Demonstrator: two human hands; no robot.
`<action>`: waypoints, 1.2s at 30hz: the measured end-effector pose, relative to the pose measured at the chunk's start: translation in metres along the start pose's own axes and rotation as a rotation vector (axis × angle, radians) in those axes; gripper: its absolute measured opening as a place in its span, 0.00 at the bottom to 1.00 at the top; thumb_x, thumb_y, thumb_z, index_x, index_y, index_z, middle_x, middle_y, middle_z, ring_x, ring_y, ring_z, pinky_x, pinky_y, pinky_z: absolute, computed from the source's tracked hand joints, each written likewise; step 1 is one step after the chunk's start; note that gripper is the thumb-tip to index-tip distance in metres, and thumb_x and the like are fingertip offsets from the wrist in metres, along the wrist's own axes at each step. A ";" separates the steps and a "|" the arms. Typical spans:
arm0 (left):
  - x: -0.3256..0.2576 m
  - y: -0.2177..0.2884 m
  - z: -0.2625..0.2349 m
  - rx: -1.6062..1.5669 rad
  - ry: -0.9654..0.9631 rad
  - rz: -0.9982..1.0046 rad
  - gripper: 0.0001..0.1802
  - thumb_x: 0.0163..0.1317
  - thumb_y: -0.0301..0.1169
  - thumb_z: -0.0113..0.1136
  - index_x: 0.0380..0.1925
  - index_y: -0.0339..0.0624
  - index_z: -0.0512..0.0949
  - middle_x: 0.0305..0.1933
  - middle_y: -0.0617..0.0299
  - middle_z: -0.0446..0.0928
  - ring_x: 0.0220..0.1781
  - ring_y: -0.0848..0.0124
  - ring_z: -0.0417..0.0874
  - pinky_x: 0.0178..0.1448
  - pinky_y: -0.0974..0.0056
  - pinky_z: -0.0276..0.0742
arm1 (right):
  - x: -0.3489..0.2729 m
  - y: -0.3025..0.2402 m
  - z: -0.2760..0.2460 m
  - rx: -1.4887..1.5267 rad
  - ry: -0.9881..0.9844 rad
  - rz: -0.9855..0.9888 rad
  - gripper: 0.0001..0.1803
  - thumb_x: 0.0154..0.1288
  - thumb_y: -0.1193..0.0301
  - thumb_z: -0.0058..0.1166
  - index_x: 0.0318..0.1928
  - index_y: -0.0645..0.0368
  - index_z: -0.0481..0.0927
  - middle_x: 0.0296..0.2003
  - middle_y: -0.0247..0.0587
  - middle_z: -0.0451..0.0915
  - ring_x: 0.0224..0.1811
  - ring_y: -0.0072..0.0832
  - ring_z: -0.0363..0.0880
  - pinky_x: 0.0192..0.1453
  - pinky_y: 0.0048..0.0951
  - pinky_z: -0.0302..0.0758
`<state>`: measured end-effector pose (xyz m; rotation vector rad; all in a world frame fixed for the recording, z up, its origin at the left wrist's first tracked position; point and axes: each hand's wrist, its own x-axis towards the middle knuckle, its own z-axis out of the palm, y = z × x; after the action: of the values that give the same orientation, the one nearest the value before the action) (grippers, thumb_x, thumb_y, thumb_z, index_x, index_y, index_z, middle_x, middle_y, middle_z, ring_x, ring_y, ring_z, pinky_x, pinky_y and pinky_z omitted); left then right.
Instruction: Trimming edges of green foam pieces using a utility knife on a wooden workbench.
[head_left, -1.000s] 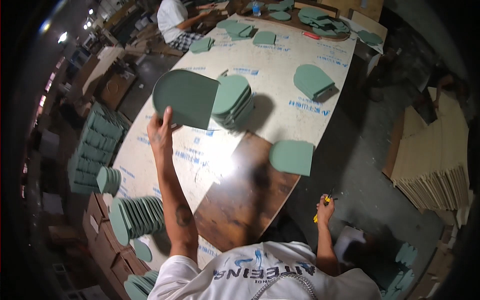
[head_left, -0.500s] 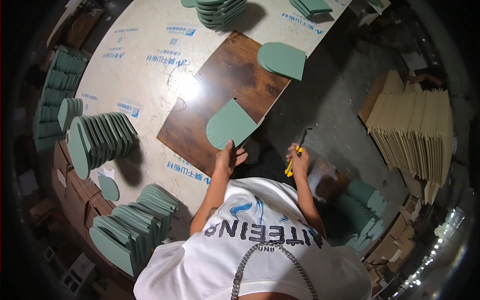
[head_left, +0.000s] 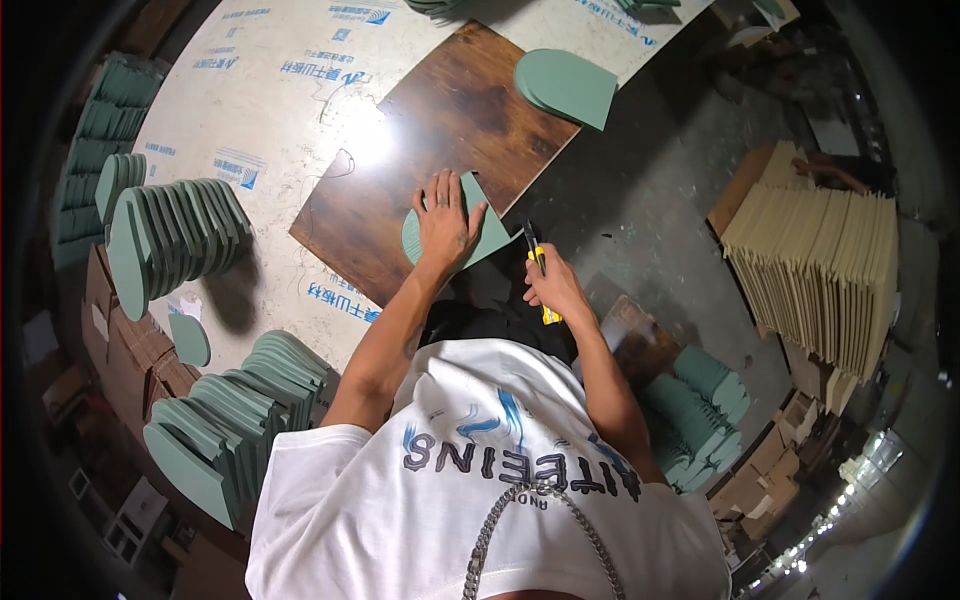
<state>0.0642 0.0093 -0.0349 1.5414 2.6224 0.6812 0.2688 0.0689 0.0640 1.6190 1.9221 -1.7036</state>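
My left hand (head_left: 447,222) lies flat with fingers spread on a green round-ended panel (head_left: 486,232). That panel rests at the edge of a dark wood-grain board (head_left: 415,130) on the table, and my palm hides much of it. In my right hand (head_left: 556,283) is a yellow and black utility knife (head_left: 539,262), its tip pointing away from me, just off the panel's right corner. Farther along the same board, more green panels (head_left: 570,85) lie stacked, overhanging the board's right edge.
The pale printed table (head_left: 240,110) carries rows of green panels (head_left: 185,240) at left and more green panels (head_left: 240,425) at near left. A tall stack of tan sheets (head_left: 810,260) stands at right. Green bundles (head_left: 695,415) sit low beside my right arm.
My left hand has moved from the panel's near edge onto its top and flattened there. My right hand has brought the knife left and forward, closer to the panel.
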 end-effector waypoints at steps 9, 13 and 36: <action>-0.006 0.004 -0.003 -0.002 -0.029 0.093 0.37 0.70 0.52 0.56 0.66 0.32 0.67 0.71 0.49 0.68 0.74 0.53 0.64 0.75 0.42 0.51 | 0.007 -0.040 0.005 -0.375 -0.237 0.104 0.19 0.66 0.74 0.44 0.49 0.82 0.69 0.27 0.66 0.83 0.24 0.49 0.86 0.33 0.44 0.83; -0.006 0.005 -0.002 -0.013 -0.063 0.078 0.37 0.71 0.52 0.55 0.68 0.33 0.65 0.72 0.48 0.67 0.75 0.52 0.63 0.77 0.42 0.50 | 0.005 -0.045 0.008 -0.390 -0.234 0.129 0.17 0.66 0.74 0.44 0.46 0.82 0.68 0.24 0.65 0.81 0.20 0.46 0.85 0.27 0.42 0.82; -0.005 0.002 0.003 0.065 -0.153 0.068 0.39 0.73 0.54 0.51 0.70 0.33 0.65 0.76 0.51 0.64 0.77 0.55 0.62 0.79 0.41 0.46 | 0.035 0.014 0.028 -0.510 -0.165 0.053 0.14 0.74 0.71 0.47 0.45 0.74 0.66 0.26 0.63 0.82 0.18 0.44 0.84 0.24 0.43 0.80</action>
<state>0.0685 0.0070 -0.0374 1.6353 2.5153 0.4647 0.2499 0.0662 0.0215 1.2816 1.9922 -1.1510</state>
